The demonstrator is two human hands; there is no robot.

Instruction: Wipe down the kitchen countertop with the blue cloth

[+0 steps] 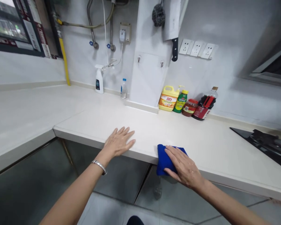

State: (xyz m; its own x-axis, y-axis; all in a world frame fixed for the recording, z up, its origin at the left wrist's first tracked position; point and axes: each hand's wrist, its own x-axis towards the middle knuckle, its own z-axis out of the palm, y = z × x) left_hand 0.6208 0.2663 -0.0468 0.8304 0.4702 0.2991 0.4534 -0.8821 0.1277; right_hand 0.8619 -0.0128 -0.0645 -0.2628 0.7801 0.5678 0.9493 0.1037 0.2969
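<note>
My left hand (119, 142), a silver bangle on its wrist, rests flat near the front edge of the white countertop (96, 114), fingers spread and holding nothing. To its right, my right hand (184, 165) holds a folded blue cloth (163, 157) against the counter's front edge. Its fingers lie over the cloth's top while the thumb presses lower down. Part of the cloth hangs over the edge, and the palm hides some of it.
Along the wall stand a spray bottle (99, 80), a clear bottle (123, 89), a yellow detergent jug (168, 99), a green bottle (180, 102), a red-lidded jar (189, 108) and a dark sauce bottle (204, 106). A cleaver (172, 22) hangs above. At right is a black stove (267, 145).
</note>
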